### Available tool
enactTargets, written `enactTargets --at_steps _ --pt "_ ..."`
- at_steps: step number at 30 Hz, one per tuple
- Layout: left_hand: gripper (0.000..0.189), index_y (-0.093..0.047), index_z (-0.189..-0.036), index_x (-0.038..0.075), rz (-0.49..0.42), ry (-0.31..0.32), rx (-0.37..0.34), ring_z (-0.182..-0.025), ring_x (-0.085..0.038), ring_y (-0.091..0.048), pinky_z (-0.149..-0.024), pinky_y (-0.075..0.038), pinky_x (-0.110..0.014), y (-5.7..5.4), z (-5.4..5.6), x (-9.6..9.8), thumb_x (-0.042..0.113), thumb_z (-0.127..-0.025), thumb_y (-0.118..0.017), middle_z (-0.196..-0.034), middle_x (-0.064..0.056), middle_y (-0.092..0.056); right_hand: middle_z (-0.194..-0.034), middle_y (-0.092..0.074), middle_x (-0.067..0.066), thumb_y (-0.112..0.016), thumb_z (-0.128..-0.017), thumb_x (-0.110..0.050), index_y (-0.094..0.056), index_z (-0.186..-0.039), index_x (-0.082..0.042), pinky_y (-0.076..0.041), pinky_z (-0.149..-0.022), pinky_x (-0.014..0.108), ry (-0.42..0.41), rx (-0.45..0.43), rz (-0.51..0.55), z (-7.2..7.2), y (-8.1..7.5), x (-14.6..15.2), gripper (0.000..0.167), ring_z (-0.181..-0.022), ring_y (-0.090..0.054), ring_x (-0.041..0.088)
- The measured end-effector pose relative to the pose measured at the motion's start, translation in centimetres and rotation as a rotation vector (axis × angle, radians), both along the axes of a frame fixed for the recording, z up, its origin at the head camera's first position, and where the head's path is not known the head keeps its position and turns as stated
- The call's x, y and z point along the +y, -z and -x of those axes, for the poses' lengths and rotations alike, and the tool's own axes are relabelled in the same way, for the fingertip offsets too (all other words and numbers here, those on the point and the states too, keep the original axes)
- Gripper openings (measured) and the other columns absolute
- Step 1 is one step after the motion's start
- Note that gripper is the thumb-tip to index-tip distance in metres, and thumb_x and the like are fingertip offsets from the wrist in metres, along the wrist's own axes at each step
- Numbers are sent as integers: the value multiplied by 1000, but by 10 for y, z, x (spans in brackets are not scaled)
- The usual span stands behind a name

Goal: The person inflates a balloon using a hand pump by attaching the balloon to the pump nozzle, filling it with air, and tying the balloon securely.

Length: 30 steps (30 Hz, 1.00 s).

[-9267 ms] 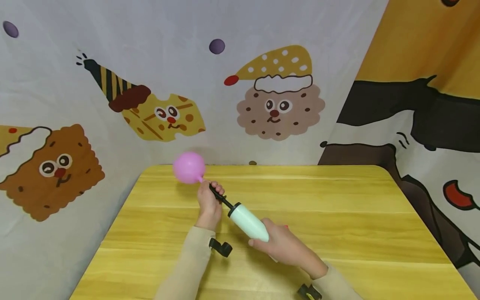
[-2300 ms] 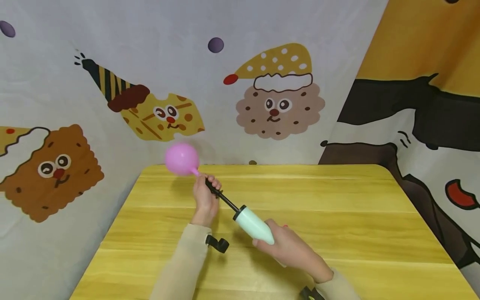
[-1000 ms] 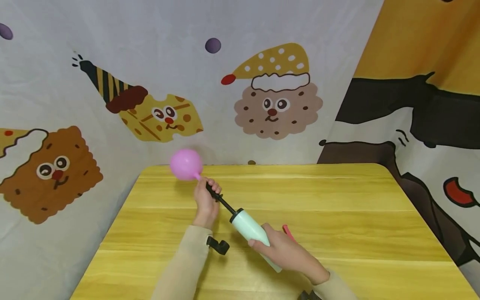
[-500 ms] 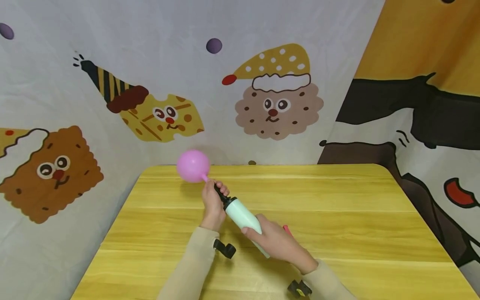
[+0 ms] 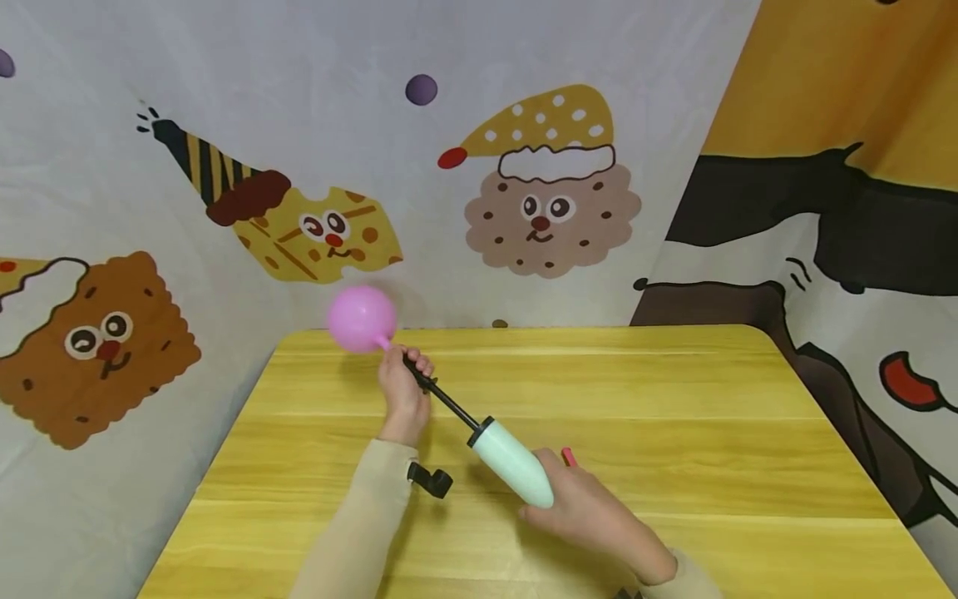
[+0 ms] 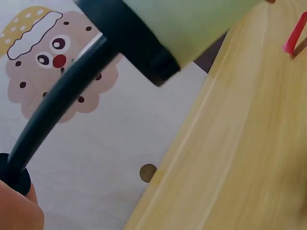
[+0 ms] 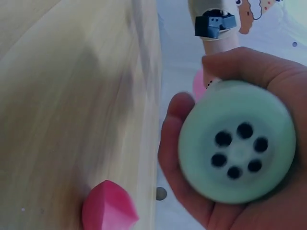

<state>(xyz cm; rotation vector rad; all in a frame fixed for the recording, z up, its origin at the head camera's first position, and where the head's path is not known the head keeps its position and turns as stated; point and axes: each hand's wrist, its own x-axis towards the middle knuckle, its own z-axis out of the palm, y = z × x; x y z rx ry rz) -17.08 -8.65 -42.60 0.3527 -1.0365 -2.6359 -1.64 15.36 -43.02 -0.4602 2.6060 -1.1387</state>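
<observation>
My left hand [image 5: 402, 389] grips the black nozzle end of a balloon pump, with the neck of an inflated pink balloon [image 5: 362, 319] at its fingers. The balloon is round and stands past the hand, near the table's far left corner. My right hand [image 5: 595, 507] is wrapped round the mint-green barrel of the balloon pump [image 5: 512, 462]. Between the hands a length of black rod shows, drawn out of the barrel. In the right wrist view the barrel's round end [image 7: 237, 143], with several dark holes, faces the camera, fingers and thumb around it.
A deep-pink uninflated balloon [image 7: 108, 208] lies on the wooden table [image 5: 674, 416], partly hidden behind my right hand in the head view. Behind the table hangs a cloth [image 5: 441, 208] printed with cartoon biscuits. Black camera mounts sit on both wrists.
Over the last half second my hands have moved apart. The barrel has slid back toward lower right, baring the rod; the left hand and inflated balloon have shifted up and left.
</observation>
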Motion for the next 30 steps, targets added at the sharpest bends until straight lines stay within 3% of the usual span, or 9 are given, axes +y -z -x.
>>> enactTargets --at_steps 6,12,20,30 --pt "23 -41 -92 11 14 -8 40 -56 -9 -41 -51 -37 -20 -3 -5 4 13 -113 -32 -72 1 -45 -90 -62 5 -80 -76 -18 -56 -126 -4 -49 -57 32 48 40 -51 8 5 -5 57 -72 -56 17" --pt "22 -41 -92 11 -2 14 75 -56 -8 -41 -50 -36 -19 -7 -13 14 11 -112 -33 -71 1 -44 -89 -65 5 -81 -78 -20 -57 -124 -1 -52 -58 33 61 48 -41 22 5 -14 55 -69 -59 16" --pt "23 -42 -92 11 36 57 47 -59 -11 -41 -54 -37 -22 -3 -28 33 17 -113 -35 -74 0 -45 -83 -62 4 -83 -77 -19 -57 -120 0 -50 -52 32 74 76 -42 40 -7 -32 53 -64 -57 16" --pt "23 -44 -91 10 34 -25 14 -54 -9 -42 -50 -38 -21 2 -17 24 12 -111 -34 -70 1 -47 -86 -64 5 -82 -81 -18 -57 -125 2 -51 -54 30 31 153 -64 45 -4 -40 54 -65 -58 15"
